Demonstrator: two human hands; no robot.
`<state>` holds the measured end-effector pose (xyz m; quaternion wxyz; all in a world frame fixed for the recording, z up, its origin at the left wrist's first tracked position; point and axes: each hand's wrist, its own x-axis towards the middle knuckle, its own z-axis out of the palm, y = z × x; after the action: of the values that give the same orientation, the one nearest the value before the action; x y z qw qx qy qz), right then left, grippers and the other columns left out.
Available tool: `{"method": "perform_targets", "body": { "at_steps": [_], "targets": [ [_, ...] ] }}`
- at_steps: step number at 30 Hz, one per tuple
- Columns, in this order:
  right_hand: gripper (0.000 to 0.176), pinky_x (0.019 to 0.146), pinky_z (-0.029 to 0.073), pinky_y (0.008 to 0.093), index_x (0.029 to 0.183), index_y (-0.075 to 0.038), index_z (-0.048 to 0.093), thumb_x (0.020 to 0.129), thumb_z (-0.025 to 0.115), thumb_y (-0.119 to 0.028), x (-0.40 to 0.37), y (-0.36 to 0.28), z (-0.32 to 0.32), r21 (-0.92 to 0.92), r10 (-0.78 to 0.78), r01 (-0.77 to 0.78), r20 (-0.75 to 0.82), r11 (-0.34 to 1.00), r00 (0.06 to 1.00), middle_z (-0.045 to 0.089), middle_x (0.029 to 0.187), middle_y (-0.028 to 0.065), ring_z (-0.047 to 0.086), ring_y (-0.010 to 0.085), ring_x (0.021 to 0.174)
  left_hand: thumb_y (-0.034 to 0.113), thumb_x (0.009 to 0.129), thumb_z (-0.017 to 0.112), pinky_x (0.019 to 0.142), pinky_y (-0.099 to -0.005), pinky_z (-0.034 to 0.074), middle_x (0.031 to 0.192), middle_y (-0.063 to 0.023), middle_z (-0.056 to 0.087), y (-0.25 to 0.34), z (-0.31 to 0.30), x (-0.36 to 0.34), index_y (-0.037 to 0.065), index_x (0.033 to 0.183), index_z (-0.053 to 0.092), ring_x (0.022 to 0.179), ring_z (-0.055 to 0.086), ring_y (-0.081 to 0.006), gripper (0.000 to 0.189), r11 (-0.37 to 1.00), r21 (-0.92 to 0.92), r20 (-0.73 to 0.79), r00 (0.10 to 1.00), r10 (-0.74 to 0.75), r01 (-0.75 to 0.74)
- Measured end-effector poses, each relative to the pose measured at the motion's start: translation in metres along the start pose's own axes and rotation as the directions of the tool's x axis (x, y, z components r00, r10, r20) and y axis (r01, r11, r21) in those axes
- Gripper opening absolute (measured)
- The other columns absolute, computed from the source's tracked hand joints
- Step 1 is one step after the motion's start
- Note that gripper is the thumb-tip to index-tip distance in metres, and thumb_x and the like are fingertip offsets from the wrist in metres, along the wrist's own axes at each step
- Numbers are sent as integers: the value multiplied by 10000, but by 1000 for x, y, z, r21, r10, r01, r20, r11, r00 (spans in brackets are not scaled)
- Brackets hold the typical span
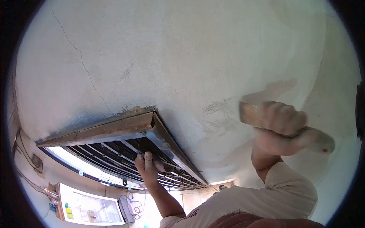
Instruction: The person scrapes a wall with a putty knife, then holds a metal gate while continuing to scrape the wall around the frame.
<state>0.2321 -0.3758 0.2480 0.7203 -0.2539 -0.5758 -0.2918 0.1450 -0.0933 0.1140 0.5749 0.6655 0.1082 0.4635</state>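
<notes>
My right hand (283, 125) is closed round the handle of a scraper (249, 114), raised close to the wall on the right. Its broad flat blade points left, and the rounded handle end with a red dot sticks out to the right; motion smears both hand and tool. Lower down, my left hand (149, 169) grips a bar of the dark metal window grille (131, 146), thumb up, the other fingers partly hidden. Pale wall (213, 72) with scratched, scuffed patches lies just left of the scraper blade.
A rusty, worn window frame (110, 127) juts out around the grille. One thin crack (81, 53) runs down the wall to its top edge. Below left are a bright glass-fronted unit (91, 205), cables and a wall socket (37, 162).
</notes>
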Motion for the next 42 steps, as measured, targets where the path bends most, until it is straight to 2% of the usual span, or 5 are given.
{"method": "perform_targets", "body": {
  "at_steps": [7,11,27,32,42],
  "targets": [
    [481,413,160,264,532,-168,225,923,382,-400,-8,28,22,136,166,-152,-101,979,981,209,448,-35,166,82,380,284,897,558,524,-256,288,615,33,424,4,-3,3,10,712,481,599,346,-77,340,999,27,72,997,41,-44],
    [495,410,174,268,541,-138,218,923,376,-411,-15,-5,14,-10,-266,267,41,964,963,215,432,-36,199,106,376,261,899,561,535,-245,313,629,35,454,-11,-15,6,4,720,511,612,375,-70,317,996,-27,164,983,-85,91],
    [425,423,188,267,540,-136,235,924,370,-261,-16,-10,12,0,-260,262,122,965,958,209,471,-29,224,102,407,253,905,561,469,-217,273,567,56,434,-10,-15,9,41,654,472,527,350,-34,341,999,-32,183,983,-29,36],
    [472,424,199,272,512,-130,253,907,412,-334,-21,39,23,224,94,-61,-139,973,986,282,457,-23,243,106,394,278,904,560,459,-205,312,568,35,483,-1,-13,6,44,665,496,499,416,-43,340,990,-85,220,971,-92,113],
    [370,409,204,296,510,-91,268,815,461,-173,-23,15,27,-301,64,-73,-39,951,997,267,467,-2,236,146,394,289,916,539,481,-214,325,591,53,468,2,-10,4,45,708,502,534,399,-38,323,992,-87,198,977,-74,92]
  ]
}}
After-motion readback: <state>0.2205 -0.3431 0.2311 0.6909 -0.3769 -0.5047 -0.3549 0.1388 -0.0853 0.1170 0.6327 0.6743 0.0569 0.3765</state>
